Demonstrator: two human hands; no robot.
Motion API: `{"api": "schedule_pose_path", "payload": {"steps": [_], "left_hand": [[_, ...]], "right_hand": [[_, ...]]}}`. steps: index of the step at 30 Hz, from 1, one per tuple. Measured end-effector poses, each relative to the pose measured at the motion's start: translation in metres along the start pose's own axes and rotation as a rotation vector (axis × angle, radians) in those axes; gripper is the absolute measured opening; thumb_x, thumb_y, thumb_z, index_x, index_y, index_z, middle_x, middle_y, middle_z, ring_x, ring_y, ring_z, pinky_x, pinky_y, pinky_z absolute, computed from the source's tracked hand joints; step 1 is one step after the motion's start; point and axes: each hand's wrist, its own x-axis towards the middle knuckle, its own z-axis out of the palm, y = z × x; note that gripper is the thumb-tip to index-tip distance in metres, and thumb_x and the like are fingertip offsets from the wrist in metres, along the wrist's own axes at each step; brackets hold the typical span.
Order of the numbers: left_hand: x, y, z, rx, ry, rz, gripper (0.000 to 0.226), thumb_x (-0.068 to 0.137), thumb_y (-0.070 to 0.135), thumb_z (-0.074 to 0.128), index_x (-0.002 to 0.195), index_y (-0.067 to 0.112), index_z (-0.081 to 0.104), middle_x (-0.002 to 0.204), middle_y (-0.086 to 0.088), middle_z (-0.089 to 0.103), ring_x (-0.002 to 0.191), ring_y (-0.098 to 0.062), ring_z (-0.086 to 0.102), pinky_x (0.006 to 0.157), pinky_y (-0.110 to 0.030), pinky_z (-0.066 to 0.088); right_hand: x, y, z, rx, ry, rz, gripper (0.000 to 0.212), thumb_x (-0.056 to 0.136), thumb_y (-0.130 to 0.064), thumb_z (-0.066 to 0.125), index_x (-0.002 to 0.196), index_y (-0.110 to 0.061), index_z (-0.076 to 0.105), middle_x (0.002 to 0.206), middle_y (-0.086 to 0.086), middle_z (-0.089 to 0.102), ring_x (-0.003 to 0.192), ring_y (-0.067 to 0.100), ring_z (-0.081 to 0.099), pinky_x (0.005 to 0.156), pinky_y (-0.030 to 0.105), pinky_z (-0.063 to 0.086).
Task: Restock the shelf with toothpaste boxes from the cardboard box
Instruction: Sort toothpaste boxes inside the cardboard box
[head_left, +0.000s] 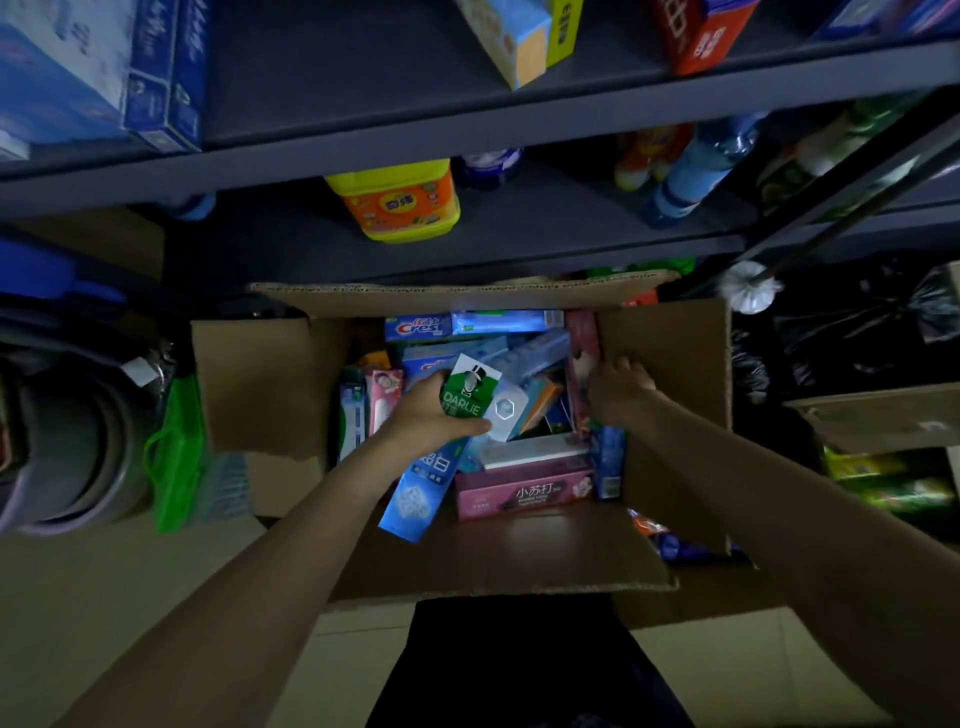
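Early on: the left hand grips a toothpaste box at frame centre; the right hand's fingers curl on another box; the cardboard box stays full.

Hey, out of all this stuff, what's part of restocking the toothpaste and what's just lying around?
Part of the job:
- cardboard box
- green Darlie box, held in the left hand
- right hand, on a red box
- shelf

Just lying around:
- yellow detergent jug
- green bag
- black bin bag

A yellow plastic jug with an orange label stands near blue plastic bottles. Green mesh bag and black plastic bags lie on the floor.
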Motion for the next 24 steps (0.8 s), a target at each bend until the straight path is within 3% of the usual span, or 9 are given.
{"api": "schedule_pose_path", "payload": {"steps": [3,6,8,11,12,14,17,21,24], "left_hand": [[-0.006,-0.005,-0.003,0.025,0.025,0.006,0.048,0.075,0.013,0.076,0.117,0.012,0.052,0.100,0.002,0.058,0.090,-0.012,0.055,0.068,-0.015,0.045],[-0.016,-0.006,-0.011,0.047,0.034,-0.002,0.047,0.073,0.020,0.078,0.114,0.013,0.055,0.103,-0.001,0.063,0.097,-0.017,0.060,0.086,-0.030,0.048],[-0.022,-0.003,-0.019,0.047,0.018,0.010,0.045,0.071,0.020,0.079,0.111,0.012,0.058,0.103,-0.004,0.065,0.099,-0.018,0.061,0.090,-0.033,0.048],[-0.040,0.010,-0.037,0.061,-0.009,0.059,0.030,0.072,0.016,0.078,0.098,0.014,0.062,0.091,-0.001,0.066,0.088,-0.014,0.060,0.076,-0.023,0.048],[-0.048,0.017,-0.043,0.059,-0.017,0.074,0.026,0.073,0.016,0.077,0.094,0.015,0.063,0.088,0.000,0.065,0.085,-0.012,0.059,0.072,-0.020,0.046],[-0.065,0.029,-0.052,0.057,-0.031,0.113,0.022,0.072,0.015,0.078,0.089,0.016,0.065,0.088,-0.002,0.066,0.082,-0.012,0.059,0.073,-0.021,0.046],[-0.096,0.058,-0.062,0.073,-0.057,0.214,0.020,0.072,0.013,0.077,0.086,0.020,0.064,0.086,0.002,0.067,0.079,-0.010,0.060,0.068,-0.012,0.047],[-0.140,0.118,-0.079,0.058,-0.006,0.377,0.029,0.068,0.014,0.080,0.092,0.022,0.064,0.099,0.000,0.069,0.098,-0.017,0.064,0.090,-0.025,0.048],[-0.175,0.167,-0.090,0.095,0.075,0.542,0.035,0.069,0.017,0.080,0.099,0.016,0.063,0.092,0.004,0.067,0.084,-0.008,0.061,0.070,-0.011,0.046]], "right_hand": [[-0.004,-0.032,0.015,0.094,0.152,0.014,0.059,0.096,-0.013,0.043,0.145,-0.003,0.012,0.149,0.024,0.016,0.130,0.038,0.036,0.101,0.041,0.038],[-0.012,-0.048,0.010,0.259,0.194,-0.104,0.047,0.097,-0.008,0.039,0.142,-0.005,0.025,0.145,0.020,0.026,0.124,0.039,0.043,0.100,0.044,0.041],[-0.023,-0.043,-0.003,0.316,0.192,-0.205,0.048,0.090,-0.007,0.053,0.135,-0.005,0.035,0.140,0.020,0.030,0.119,0.037,0.045,0.097,0.039,0.044],[-0.058,-0.018,-0.047,0.440,0.126,-0.361,0.029,0.079,-0.010,0.071,0.102,-0.008,0.053,0.107,0.011,0.053,0.092,0.021,0.051,0.069,0.028,0.043],[-0.079,-0.010,-0.068,0.478,0.115,-0.401,0.022,0.078,-0.012,0.074,0.086,-0.012,0.053,0.090,0.004,0.054,0.081,0.018,0.049,0.059,0.024,0.037],[-0.124,0.006,-0.110,0.612,0.102,-0.464,0.032,0.076,-0.013,0.075,0.069,-0.018,0.045,0.069,-0.002,0.045,0.065,0.013,0.043,0.050,0.018,0.030],[-0.196,0.028,-0.161,0.877,0.100,-0.582,0.033,0.076,0.000,0.072,0.074,-0.017,0.044,0.068,-0.002,0.041,0.056,0.006,0.038,0.046,0.014,0.029],[-0.278,0.050,-0.216,1.067,0.213,-0.653,0.033,0.081,0.009,0.061,0.087,-0.019,0.046,0.081,-0.008,0.052,0.067,0.003,0.051,0.056,0.020,0.041],[-0.331,0.062,-0.249,1.108,0.356,-0.654,0.029,0.084,0.005,0.061,0.091,-0.021,0.051,0.087,-0.012,0.058,0.071,0.004,0.055,0.055,0.018,0.047]]}}
